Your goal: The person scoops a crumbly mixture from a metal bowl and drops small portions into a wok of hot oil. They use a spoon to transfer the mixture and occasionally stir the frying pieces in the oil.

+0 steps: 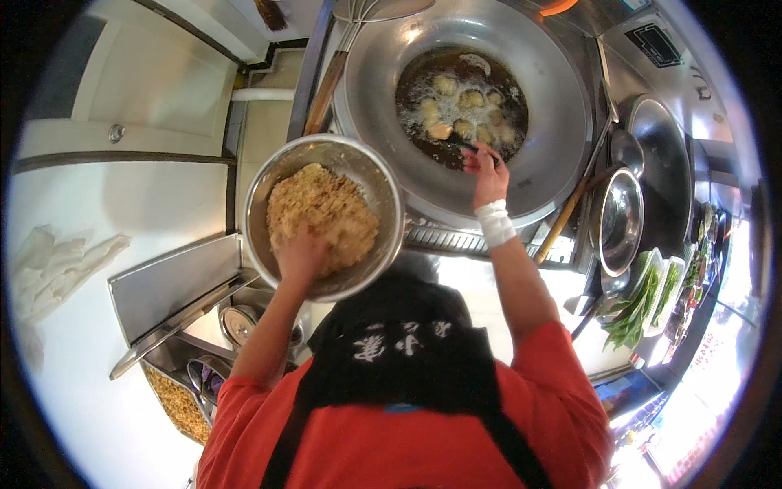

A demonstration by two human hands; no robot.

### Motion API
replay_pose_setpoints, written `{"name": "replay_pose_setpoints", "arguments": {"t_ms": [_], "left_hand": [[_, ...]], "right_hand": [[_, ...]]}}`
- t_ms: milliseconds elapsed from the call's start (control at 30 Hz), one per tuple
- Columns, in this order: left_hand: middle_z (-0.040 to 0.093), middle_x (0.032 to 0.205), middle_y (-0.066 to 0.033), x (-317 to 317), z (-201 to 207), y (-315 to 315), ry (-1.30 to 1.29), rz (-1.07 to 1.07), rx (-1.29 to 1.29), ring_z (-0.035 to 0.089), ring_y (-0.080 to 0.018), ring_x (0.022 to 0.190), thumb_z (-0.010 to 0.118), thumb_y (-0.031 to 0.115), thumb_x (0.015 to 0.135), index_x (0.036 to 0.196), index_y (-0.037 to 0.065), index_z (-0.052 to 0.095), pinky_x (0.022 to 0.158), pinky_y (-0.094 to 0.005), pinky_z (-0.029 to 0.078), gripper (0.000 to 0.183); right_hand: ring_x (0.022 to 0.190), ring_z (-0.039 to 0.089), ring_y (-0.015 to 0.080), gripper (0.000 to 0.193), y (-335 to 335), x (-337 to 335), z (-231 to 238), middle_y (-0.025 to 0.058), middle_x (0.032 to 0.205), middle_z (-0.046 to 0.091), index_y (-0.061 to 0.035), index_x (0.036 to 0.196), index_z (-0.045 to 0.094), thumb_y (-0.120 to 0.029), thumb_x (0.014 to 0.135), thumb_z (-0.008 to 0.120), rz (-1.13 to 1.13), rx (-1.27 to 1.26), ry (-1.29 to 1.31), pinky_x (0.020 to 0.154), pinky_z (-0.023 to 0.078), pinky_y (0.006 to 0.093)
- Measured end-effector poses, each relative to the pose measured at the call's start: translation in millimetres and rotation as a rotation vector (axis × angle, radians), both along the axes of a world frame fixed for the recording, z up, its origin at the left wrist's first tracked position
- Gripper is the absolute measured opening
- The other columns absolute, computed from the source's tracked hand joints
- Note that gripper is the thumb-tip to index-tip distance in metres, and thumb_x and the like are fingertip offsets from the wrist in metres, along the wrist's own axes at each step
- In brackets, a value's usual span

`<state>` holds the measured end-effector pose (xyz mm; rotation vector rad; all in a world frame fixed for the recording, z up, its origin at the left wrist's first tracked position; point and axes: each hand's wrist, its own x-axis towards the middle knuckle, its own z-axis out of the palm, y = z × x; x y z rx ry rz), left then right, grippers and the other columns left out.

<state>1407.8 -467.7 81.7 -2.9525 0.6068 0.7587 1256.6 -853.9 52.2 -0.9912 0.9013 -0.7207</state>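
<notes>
Partway through, by the look of it: a batch of round lumps (470, 99) sits in bubbling oil (417, 151), pale to light brown, so probably not fully fried. Plenty of raw-looking mix (326, 196) left, well over half a bowl's floor covered; can't make out any fried lumps set aside.

Hands well apart. Left hand (303, 251) at 9-10 o'clock, fingers sunk in the mix; can't tell if they're closed on any. Right hand (487, 163) at 1 o'clock, white wrap on wrist, clamped on a black-handled tool (463, 145) over the oil; tool's far end unclear among lumps and foam.

Containers: metal bowl (378, 181) at 10 o'clock, holds the tan, crumbly mix, beside the wok's lower-left rim. Big grey wok (562, 122) at 1 o'clock, holds dark oil and lumps, mostly grouped mid-pool. Second steel bowl (621, 228) at 3 o'clock, contents unclear. White trays (672, 285) between 3 and 4 o'clock, green leaves (635, 314). Tray at 8 o'clock, brown crumbly food (175, 403).
</notes>
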Motion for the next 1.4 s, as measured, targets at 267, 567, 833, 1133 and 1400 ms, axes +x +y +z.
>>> {"name": "replay_pose_setpoints", "arguments": {"t_ms": [267, 567, 833, 1133, 1400], "left_hand": [[0.054, 0.140, -0.0373, -17.6, -7.2, -14.5, 0.132, 0.121, 0.033, 0.038, -0.0630, 0.136, 0.076, 0.046, 0.085, 0.158, 0.017, 0.036, 0.111, -0.0600, 0.040, 0.088], [0.067, 0.103, -0.0242, -19.1, -18.6, -11.3, 0.052, 0.091, -0.156, 0.063, -0.0456, 0.102, 0.075, 0.015, 0.082, 0.132, 0.010, 0.054, 0.089, -0.0549, 0.049, 0.054], [0.067, 0.096, -0.0224, -12.5, -27.4, 14.9, 0.014, 0.072, -0.459, 0.066, -0.0445, 0.092, 0.076, 0.004, 0.081, 0.115, 0.006, 0.060, 0.079, -0.0506, 0.052, 0.037], [0.070, 0.102, -0.0186, 5.8, -29.5, 42.7, 0.051, 0.176, -0.684, 0.070, -0.0352, 0.089, 0.070, 0.012, 0.090, 0.114, 0.006, 0.065, 0.075, -0.0418, 0.057, 0.026], [0.067, 0.119, -0.0111, 49.2, -15.0, 67.3, 1.138, 0.991, -1.570, 0.070, -0.0256, 0.099, 0.063, 0.010, 0.095, 0.127, 0.006, 0.059, 0.077, -0.0387, 0.060, 0.033]], "right_hand": [[0.125, 0.061, 0.0341, 0.041, -126.8, 51.0, -122.9, 0.0083, 0.143, 0.061, -0.0158, 0.146, 0.055, -0.021, 0.106, 0.056, 0.481, -0.678, 1.027, 0.102, 0.052, 0.0430], [0.136, 0.049, 0.0338, 0.045, -123.8, 82.3, -137.1, -0.0001, 0.155, 0.049, -0.0224, 0.149, 0.049, -0.020, 0.104, 0.058, 0.809, -0.904, 1.189, 0.114, 0.045, 0.0481], [0.142, 0.046, 0.0326, 0.047, -101.1, 78.9, -124.6, 0.0025, 0.155, 0.050, -0.0247, 0.151, 0.047, -0.023, 0.105, 0.058, 0.634, -0.893, 1.216, 0.118, 0.039, 0.0517], [0.121, 0.064, 0.0338, 0.034, -39.3, 36.6, -58.0, 0.0136, 0.139, 0.063, -0.0085, 0.135, 0.064, -0.021, 0.104, 0.062, 0.228, -0.928, 0.719, 0.102, 0.052, 0.0406], [0.124, 0.063, 0.0310, 0.035, 65.0, -45.3, 46.8, 0.0124, 0.135, 0.066, -0.0118, 0.138, 0.064, -0.023, 0.105, 0.060, 0.266, -1.006, 0.693, 0.100, 0.054, 0.0399]]}}
